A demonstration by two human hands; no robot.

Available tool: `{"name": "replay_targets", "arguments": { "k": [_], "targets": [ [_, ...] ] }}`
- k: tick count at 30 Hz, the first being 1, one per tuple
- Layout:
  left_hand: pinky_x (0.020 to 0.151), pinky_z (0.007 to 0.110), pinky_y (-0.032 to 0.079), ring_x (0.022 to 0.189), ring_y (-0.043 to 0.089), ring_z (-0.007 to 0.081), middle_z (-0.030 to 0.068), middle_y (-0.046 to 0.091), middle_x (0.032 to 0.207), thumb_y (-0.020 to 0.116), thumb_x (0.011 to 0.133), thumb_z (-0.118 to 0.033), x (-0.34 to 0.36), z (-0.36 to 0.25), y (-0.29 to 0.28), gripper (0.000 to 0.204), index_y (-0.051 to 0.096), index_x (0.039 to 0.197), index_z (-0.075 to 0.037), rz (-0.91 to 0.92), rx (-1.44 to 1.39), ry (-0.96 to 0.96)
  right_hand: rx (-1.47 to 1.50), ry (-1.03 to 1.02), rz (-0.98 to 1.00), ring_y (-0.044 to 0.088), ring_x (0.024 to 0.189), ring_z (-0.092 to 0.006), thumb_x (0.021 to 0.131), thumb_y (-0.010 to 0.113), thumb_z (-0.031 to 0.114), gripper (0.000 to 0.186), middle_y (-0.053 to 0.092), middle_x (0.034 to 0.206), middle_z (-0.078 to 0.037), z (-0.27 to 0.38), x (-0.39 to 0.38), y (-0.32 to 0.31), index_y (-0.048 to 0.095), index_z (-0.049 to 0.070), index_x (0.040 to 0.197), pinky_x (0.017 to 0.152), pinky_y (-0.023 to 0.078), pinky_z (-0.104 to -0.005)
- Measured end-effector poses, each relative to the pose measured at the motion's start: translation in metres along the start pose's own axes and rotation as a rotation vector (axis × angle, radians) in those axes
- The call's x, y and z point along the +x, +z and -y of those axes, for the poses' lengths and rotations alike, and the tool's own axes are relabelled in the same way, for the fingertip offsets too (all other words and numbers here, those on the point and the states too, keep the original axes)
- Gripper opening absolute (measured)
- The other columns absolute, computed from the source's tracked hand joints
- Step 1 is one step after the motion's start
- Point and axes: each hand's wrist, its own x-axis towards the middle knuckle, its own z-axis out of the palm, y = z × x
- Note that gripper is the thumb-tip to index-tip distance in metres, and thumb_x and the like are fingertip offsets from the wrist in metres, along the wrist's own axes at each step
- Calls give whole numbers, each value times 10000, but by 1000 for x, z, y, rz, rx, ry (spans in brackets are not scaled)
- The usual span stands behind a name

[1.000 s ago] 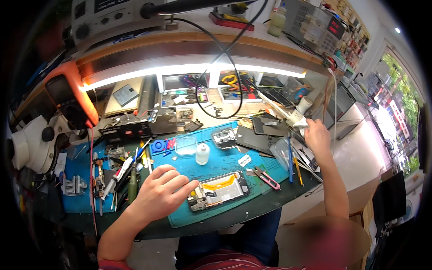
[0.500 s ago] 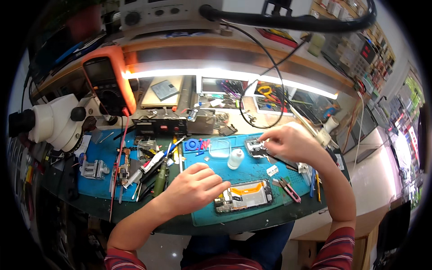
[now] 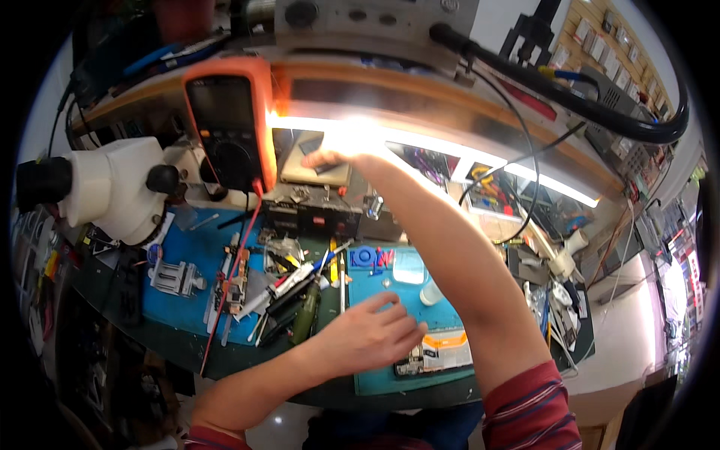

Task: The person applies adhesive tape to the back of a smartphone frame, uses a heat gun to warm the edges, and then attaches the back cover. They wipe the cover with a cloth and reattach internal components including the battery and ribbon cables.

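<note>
My right hand [image 3: 346, 148] reaches up to the back ledge, its upper part washed out by lamp glare. One finger lies across a dark flat rectangular piece [image 3: 308, 146], which rests on a cream block [image 3: 294, 171]; whether the hand grips it is hidden. My left hand [image 3: 379, 335] hovers with curled fingers at the upper left edge of an opened phone [image 3: 446, 356] with an orange flex cable. Anything inside those fingers is hidden. The phone lies on a teal mat [image 3: 373, 382], partly behind my right arm. A white bottle [image 3: 430, 293] stands behind the phone.
An orange multimeter [image 3: 229, 124] and a white microscope [image 3: 116, 187] stand at the left. Pens and tools [image 3: 300, 300] crowd the middle left. A metal clamp [image 3: 176, 278] sits on the blue mat. Black cables [image 3: 585, 112] arch across the upper right.
My right hand has left the small phone part on the mat and moved up and left to the dark piece on the ledge. My left hand stays by the phone; the view has shifted.
</note>
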Motion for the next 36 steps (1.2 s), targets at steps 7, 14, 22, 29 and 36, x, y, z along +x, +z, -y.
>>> {"name": "replay_targets", "arguments": {
  "k": [7, 14, 22, 29, 36],
  "targets": [
    [840, 348, 532, 749, 628, 163, 2, 614, 805, 721, 767, -69, 4, 15, -12, 224, 720, 991, -74, -83, 70, -102, 1142, 387, -128, 659, 815, -204, 770, 883, 310, 372, 722, 1029, -68, -20, -11, 10, 691, 115, 1021, 636, 582, -287],
    [729, 362, 507, 769, 638, 218, 32, 647, 842, 696, 758, -2, 7, 16, -8, 293, 718, 1045, -59, -126, -23, -123, 1685, 458, -122, 676, 1119, -384, 1068, 409, 133, 325, 594, 1270, -271, -36, -215, -43, 472, -14, 1351, 907, 610, -514],
    [764, 380, 520, 842, 654, 246, 55, 664, 895, 716, 795, -19, 9, 14, -6, 265, 700, 1056, -62, -57, -17, -188, 1553, 518, -204, 694, 968, -261, 1061, 419, 347, 470, 677, 1152, -197, -44, -375, -68, 512, -26, 1332, 865, 579, -419],
    [779, 376, 520, 886, 665, 250, 60, 675, 946, 727, 812, -43, 1, -25, -20, 244, 699, 1054, -58, 109, -111, -292, 891, 419, 47, 547, 1177, -177, 1058, 499, 350, 575, 523, 1292, -126, -52, -437, -14, 397, -5, 1500, 976, 474, -329],
    [824, 403, 514, 934, 651, 278, 70, 673, 1004, 742, 803, -28, -9, -44, -5, 290, 698, 1088, -60, 132, -200, -423, 262, -13, -133, 546, 1140, -394, 908, 694, 305, 569, 564, 1221, -205, -42, -409, 43, 510, -4, 1350, 1007, 426, -466]
  ]
}}
